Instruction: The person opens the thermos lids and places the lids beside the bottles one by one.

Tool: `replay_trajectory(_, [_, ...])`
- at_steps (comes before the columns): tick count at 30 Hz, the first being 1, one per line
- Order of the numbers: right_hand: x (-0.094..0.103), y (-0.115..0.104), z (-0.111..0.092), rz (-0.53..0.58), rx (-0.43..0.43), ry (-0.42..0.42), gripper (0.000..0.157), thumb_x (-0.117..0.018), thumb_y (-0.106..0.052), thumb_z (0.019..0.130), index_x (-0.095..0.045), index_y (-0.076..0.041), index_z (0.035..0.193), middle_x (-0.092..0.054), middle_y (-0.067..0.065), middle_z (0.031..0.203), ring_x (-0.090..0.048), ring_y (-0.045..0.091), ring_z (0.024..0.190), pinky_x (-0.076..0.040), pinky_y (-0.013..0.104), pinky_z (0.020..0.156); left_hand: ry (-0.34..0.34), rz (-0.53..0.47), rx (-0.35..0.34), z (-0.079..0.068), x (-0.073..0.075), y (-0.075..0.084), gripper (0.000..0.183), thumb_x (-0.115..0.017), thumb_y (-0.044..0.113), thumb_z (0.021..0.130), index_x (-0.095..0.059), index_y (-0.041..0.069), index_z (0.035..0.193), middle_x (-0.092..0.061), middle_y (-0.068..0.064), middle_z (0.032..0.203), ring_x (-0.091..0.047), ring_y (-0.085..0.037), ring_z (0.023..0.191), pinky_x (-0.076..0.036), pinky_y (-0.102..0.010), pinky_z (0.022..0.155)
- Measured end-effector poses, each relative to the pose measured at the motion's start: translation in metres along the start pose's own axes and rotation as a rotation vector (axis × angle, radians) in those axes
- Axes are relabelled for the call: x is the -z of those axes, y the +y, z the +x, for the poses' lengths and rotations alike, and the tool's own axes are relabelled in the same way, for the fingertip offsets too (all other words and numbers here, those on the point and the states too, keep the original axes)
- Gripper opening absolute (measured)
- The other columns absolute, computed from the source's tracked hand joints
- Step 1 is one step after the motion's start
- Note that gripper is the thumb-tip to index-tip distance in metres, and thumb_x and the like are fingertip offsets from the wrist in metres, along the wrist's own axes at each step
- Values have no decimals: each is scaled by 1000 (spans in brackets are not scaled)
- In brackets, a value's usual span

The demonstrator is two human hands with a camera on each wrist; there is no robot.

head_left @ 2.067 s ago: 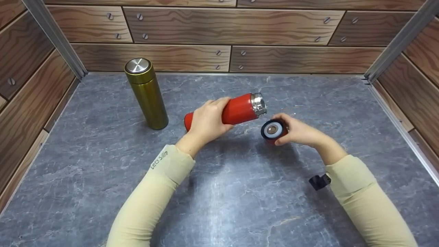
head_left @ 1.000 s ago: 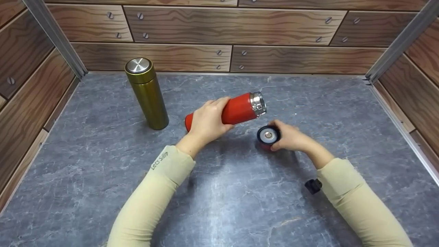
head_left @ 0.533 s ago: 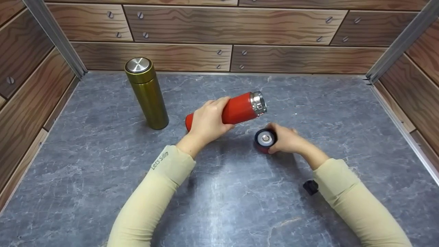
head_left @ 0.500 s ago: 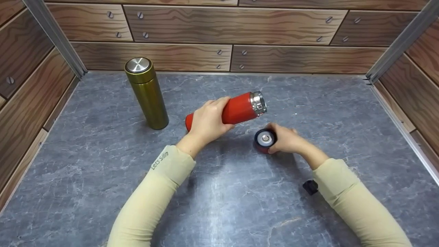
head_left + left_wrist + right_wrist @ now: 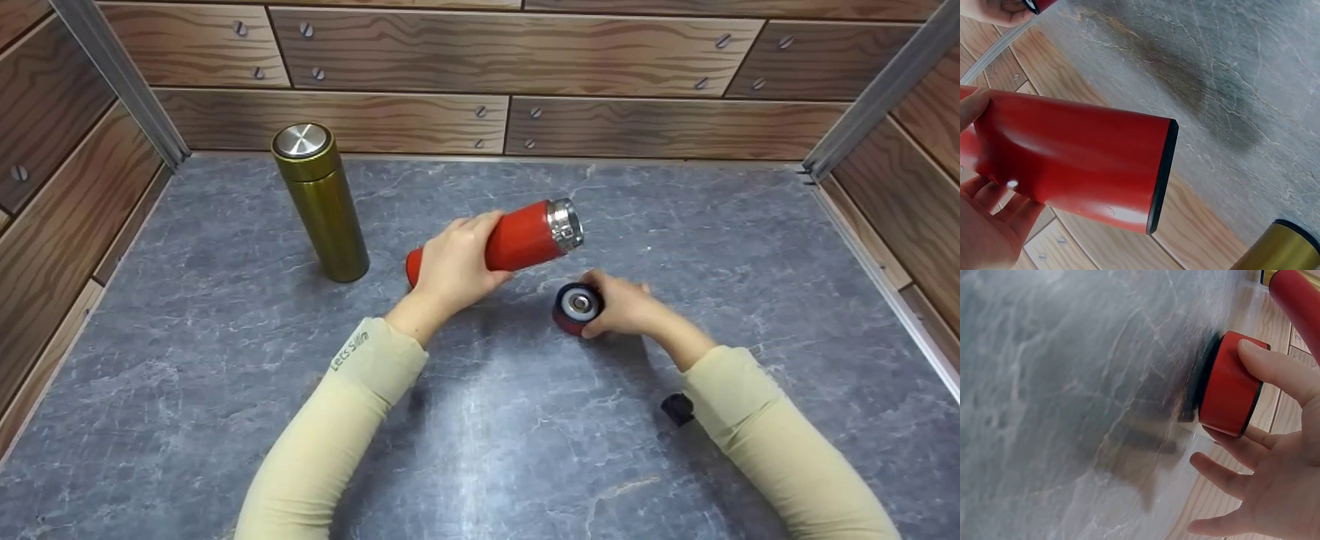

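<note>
My left hand (image 5: 456, 259) grips a red thermos flask (image 5: 525, 236) round its middle. The flask is tilted almost level, its uncapped steel mouth (image 5: 566, 224) pointing right and its dark-edged base (image 5: 1162, 177) seen in the left wrist view. My right hand (image 5: 626, 306) pinches the flask's red lid (image 5: 1233, 385) between thumb and fingers, with the other fingers spread in the right wrist view. The pale inside of the lid faces up in the head view. It is at or just above the tabletop; I cannot tell if they touch.
A gold-green thermos flask (image 5: 326, 210) with a steel-topped lid stands upright at the back left. The grey marbled table (image 5: 510, 450) is bounded by wood-patterned walls (image 5: 405, 124) and metal corner strips. A small black object (image 5: 678, 409) shows beside the right cuff.
My right hand has carried the lid left and toward me, lower to the table, and turned its inside more upward. The left hand and red flask have stayed almost still.
</note>
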State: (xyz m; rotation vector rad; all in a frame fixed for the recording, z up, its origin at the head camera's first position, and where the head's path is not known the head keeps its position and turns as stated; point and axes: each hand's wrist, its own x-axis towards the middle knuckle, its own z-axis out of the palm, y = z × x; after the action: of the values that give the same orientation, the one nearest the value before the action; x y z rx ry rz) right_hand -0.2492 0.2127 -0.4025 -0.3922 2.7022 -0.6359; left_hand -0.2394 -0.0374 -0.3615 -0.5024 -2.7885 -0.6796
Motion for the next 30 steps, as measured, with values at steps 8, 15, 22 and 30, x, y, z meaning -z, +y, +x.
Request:
replay_trajectory(8, [-1,0,-1,-27,-3,17,78,-80,-13,61,-44,3,128,-57,24,122,-48,45,112,-23,65,96,14,-24,2,1,0,1,72,-79,33,70,-50,14,133,-59,-1,130,-57,-22,111,-51,-43,87])
replay_trajectory(15, [5,0,-4,-7,12,-12,88,-80,-16,63,-37,2,138,-51,26,131,-42,45,119,-22,66,97,46,-95,21,3,-3,1,71,-78,32,71,-49,7,131,-62,-7,123,-58,-24,107,-49,-41,90])
replay_trajectory(22, [16,5,-10,1,-3,-16,84,-76,-18,67,-35,2,138,-47,28,135,-38,46,124,-20,65,100,78,-151,40,5,-5,4,64,-75,31,74,-50,6,128,-65,-9,114,-61,-24,99,-51,-38,87])
replay_trajectory(30, [21,11,-15,-10,-22,-28,80,-73,-22,71,-36,2,138,-45,28,136,-36,47,125,-19,66,100,134,-65,56,12,-5,10,63,-73,43,74,-53,10,123,-68,-5,107,-60,-19,95,-52,-38,79])
